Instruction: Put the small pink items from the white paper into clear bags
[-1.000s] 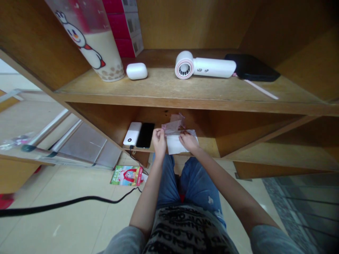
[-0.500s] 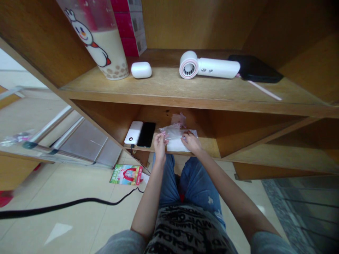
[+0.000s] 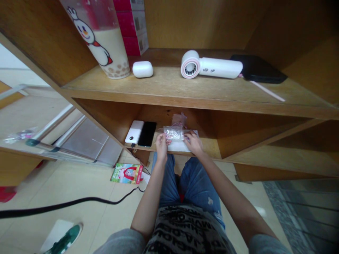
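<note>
A small clear plastic bag (image 3: 174, 133) is stretched between my hands in the lower compartment, its surface catching the light. My left hand (image 3: 161, 144) is closed, pinching the bag's left edge. At the bag's right edge my right hand (image 3: 194, 143) has its fingers closed on it. Directly beneath lies a white sheet or flat packet (image 3: 178, 146), partly covered by the bag and my right hand. Just behind is another clear bag (image 3: 179, 120) with small pink bits in it. What the bag in my hands contains is too small to make out.
Left of my hands lie a black phone (image 3: 147, 134) and a white power bank (image 3: 134, 132) with a cable. The shelf above (image 3: 164, 84) holds a milk tea cup (image 3: 113, 53), earbud case (image 3: 143, 69) and handheld fan (image 3: 212, 67). A green shoe (image 3: 67, 240) is on the floor.
The clear bag has gone from tilted to level and spread flat between both hands. My right hand has shifted slightly right, onto its edge. A green shoe has come into view at lower left.
</note>
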The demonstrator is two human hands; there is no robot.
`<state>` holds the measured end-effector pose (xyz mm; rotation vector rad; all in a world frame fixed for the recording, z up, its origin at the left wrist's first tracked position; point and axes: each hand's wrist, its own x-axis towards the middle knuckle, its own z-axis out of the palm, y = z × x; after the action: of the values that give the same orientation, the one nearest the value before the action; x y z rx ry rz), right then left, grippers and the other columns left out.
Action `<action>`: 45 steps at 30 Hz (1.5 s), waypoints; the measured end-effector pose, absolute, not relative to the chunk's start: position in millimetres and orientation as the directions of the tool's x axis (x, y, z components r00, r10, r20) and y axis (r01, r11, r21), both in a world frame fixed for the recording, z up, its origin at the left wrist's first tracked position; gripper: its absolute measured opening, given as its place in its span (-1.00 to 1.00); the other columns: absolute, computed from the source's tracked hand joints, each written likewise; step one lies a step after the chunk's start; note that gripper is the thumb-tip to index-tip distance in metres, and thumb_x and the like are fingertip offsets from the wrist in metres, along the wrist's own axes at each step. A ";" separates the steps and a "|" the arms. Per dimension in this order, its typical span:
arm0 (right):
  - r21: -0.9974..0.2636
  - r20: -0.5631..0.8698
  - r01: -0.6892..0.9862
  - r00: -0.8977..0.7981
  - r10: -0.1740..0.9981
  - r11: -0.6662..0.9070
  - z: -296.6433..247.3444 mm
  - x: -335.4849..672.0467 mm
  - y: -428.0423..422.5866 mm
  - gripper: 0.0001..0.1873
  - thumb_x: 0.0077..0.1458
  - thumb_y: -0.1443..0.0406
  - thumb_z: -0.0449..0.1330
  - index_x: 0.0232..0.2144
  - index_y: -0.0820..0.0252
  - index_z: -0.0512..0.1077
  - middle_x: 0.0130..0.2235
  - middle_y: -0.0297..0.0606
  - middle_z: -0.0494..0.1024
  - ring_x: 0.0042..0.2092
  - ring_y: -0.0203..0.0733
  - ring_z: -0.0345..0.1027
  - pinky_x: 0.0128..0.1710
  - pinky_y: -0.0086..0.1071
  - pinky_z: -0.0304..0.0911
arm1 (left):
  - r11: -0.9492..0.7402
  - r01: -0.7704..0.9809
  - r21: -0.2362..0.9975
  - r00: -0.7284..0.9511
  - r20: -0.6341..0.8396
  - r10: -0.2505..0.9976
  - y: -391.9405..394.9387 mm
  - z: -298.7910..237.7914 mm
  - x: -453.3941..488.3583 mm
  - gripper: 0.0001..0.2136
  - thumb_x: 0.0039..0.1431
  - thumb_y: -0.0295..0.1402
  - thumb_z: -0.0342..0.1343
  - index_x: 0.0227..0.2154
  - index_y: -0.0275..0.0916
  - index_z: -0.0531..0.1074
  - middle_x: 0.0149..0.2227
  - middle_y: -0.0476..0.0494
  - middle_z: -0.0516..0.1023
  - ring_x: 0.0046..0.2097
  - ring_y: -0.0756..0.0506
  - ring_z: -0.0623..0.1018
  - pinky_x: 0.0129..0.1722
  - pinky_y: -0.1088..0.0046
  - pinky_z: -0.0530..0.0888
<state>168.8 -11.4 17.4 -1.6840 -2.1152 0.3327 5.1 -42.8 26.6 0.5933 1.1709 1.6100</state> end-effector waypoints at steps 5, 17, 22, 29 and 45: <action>-0.894 0.100 0.419 -0.157 0.983 0.158 17.3 158.0 -3.1 -0.48 0.07 -0.07 -0.08 -0.60 0.20 0.35 -0.58 -0.32 0.35 -0.48 -0.26 0.22 -0.48 -0.44 0.12 | -0.016 -0.428 0.904 -0.356 -0.152 0.922 -40.7 25.0 5.1 -0.72 0.04 -0.13 0.10 -0.34 -0.26 0.31 -0.46 0.05 0.37 -0.52 0.13 0.40 -0.48 0.64 0.35; -0.993 -0.112 -0.009 -0.183 0.977 -0.115 45.7 153.2 -9.2 -0.56 -0.18 -0.03 0.24 -0.47 0.24 0.39 -0.63 -0.48 0.24 -0.62 -0.47 -0.05 -0.65 -0.52 -0.17 | -0.041 -0.325 0.945 -0.403 -0.099 0.910 -38.8 25.5 -1.4 -0.74 0.09 -0.16 0.05 -0.36 -0.28 0.33 -0.49 0.04 0.36 -0.54 0.12 0.37 -0.50 0.63 0.33; -0.990 -0.128 -0.050 -0.132 0.983 -0.135 57.2 153.8 -12.8 -0.59 -0.23 0.01 0.28 -0.47 0.24 0.40 -0.60 -0.44 0.30 -0.59 -0.46 0.02 -0.63 -0.53 -0.11 | -0.127 -0.140 0.982 -0.462 0.049 0.886 -40.6 27.6 0.8 -0.75 0.08 -0.22 0.08 -0.23 -0.24 0.33 -0.28 -0.08 0.43 -0.33 0.04 0.46 -0.35 0.56 0.39; -0.999 -0.052 -0.004 -0.152 0.987 -0.053 67.0 149.1 -15.0 -0.61 -0.27 0.03 0.30 -0.49 0.23 0.42 -0.52 -0.35 0.40 -0.50 -0.38 0.17 -0.55 -0.49 0.06 | -0.170 0.140 0.975 -0.289 0.204 0.935 -45.9 51.1 10.4 -0.83 0.09 -0.23 0.09 -0.43 -0.24 0.41 -0.42 -0.06 0.44 -0.38 0.01 0.42 -0.34 0.53 0.34; -0.991 0.063 0.089 -0.322 0.945 0.097 62.2 152.9 -15.4 -0.69 -0.11 0.06 0.21 -0.46 0.20 0.47 -0.46 -0.29 0.49 -0.45 -0.30 0.27 -0.44 -0.43 0.18 | -0.156 0.108 0.982 -0.071 0.164 0.984 -51.3 70.5 15.1 -0.83 0.12 -0.24 0.05 -0.41 -0.24 0.41 -0.48 -0.06 0.51 -0.43 -0.02 0.48 -0.42 0.53 0.34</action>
<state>152.9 -15.4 62.2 -1.0526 -1.5625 1.3287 15.1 -51.3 70.5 1.3660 1.2646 1.3384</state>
